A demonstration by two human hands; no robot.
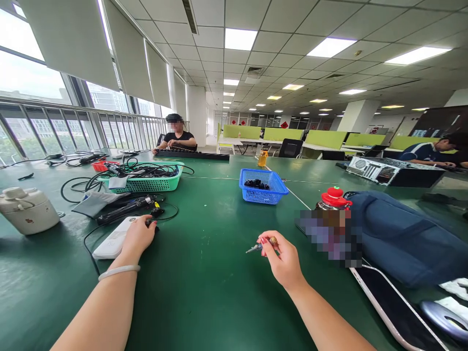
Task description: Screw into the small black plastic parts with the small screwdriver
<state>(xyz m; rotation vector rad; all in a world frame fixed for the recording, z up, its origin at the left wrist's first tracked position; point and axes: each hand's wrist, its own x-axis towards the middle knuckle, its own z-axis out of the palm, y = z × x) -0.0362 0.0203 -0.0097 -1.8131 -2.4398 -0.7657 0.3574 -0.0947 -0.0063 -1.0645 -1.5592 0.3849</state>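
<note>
My left hand (138, 237) rests on the near end of a flat white device (113, 240) on the green table (204, 273), fingers curled over its edge beside a small black part. My right hand (281, 261) is raised just above the table, pinching a small screwdriver (259, 246) whose metal tip points left. A white bangle circles my left wrist. Black cables and a black tool (126, 208) lie just beyond the white device.
A blue basket (262, 187) with dark parts stands mid-table; a green basket (146, 179) full of cables is at the left. A white pot (27, 209) sits far left, a dark blue bag (402, 239) and red-capped bottle (334, 200) at right. Two people sit at the far edges.
</note>
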